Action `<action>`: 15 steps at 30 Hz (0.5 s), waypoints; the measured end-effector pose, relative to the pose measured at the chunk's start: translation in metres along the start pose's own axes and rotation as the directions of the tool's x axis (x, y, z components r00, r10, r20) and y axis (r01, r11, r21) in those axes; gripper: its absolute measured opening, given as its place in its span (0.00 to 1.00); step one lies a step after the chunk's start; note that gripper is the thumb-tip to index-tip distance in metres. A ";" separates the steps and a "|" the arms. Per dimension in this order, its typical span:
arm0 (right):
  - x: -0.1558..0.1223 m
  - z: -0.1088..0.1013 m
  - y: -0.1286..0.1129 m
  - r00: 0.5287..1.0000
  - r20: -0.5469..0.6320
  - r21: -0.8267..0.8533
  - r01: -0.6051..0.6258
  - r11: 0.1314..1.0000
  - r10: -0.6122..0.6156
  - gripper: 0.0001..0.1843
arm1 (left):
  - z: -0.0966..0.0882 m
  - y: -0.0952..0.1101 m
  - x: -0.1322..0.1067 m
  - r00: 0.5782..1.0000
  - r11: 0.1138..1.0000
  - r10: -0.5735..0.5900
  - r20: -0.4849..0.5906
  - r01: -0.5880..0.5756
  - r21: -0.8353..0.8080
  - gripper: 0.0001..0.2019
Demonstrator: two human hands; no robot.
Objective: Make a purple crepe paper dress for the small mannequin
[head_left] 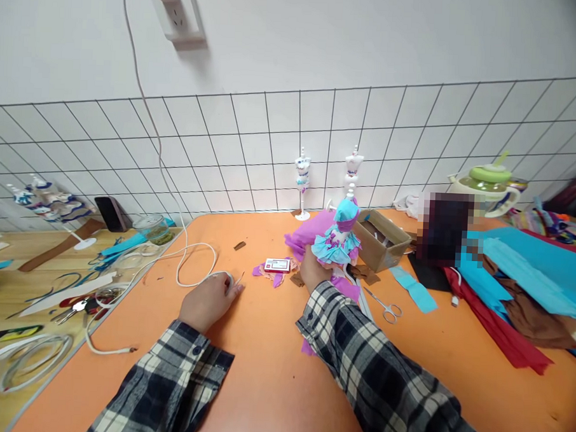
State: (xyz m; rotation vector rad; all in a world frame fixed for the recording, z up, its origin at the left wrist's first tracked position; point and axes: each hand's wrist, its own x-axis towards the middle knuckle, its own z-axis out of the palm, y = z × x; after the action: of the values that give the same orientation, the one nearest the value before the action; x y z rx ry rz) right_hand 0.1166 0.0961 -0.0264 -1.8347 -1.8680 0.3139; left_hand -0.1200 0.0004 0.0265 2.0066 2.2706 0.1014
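My right hand (312, 270) is closed around the base of a small mannequin doll (339, 239) dressed in a blue and purple ruffled dress and blue hat, holding it upright on the orange table (262, 368). My left hand (208, 301) rests on the table with its fingers curled over a small white object (227, 278) near a white cable; a thin pin-like tip sticks out by the fingertips. A small red and white box (277, 265) lies between the hands on purple scraps.
Small scissors (385, 307) lie right of the doll, beside a cardboard box (381, 240). Two bare white mannequins (303, 178) stand at the wire grid. Blue, red and brown paper sheets (518, 283) cover the right side. A glass jar (150, 229) and tools lie left.
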 end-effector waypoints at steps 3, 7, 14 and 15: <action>-0.001 -0.006 -0.002 0.998 -0.059 0.018 0.027 0.999 -0.026 0.18 | 0.001 0.001 0.001 0.999 0.999 0.035 -0.024 -0.035 0.011 0.19; -0.008 -0.011 -0.013 0.947 -0.113 0.067 0.308 0.949 -0.299 0.18 | 0.002 0.006 0.000 0.948 0.987 0.154 -0.278 -0.159 0.004 0.26; -0.034 -0.006 -0.036 0.629 -0.100 0.148 0.775 0.614 -0.771 0.14 | 0.013 0.021 -0.003 0.878 0.700 0.201 -0.435 -0.440 -0.563 0.31; -0.036 -0.005 -0.038 0.605 -0.106 0.154 0.794 0.588 -0.789 0.14 | 0.015 0.022 -0.003 0.903 0.630 0.154 -0.400 -0.402 -0.665 0.25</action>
State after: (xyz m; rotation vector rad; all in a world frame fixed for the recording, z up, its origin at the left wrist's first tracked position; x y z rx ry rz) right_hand 0.0855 0.0571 -0.0099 -0.7112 -2.3277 0.1209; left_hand -0.0960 -0.0002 0.0148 1.9013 1.5625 1.2346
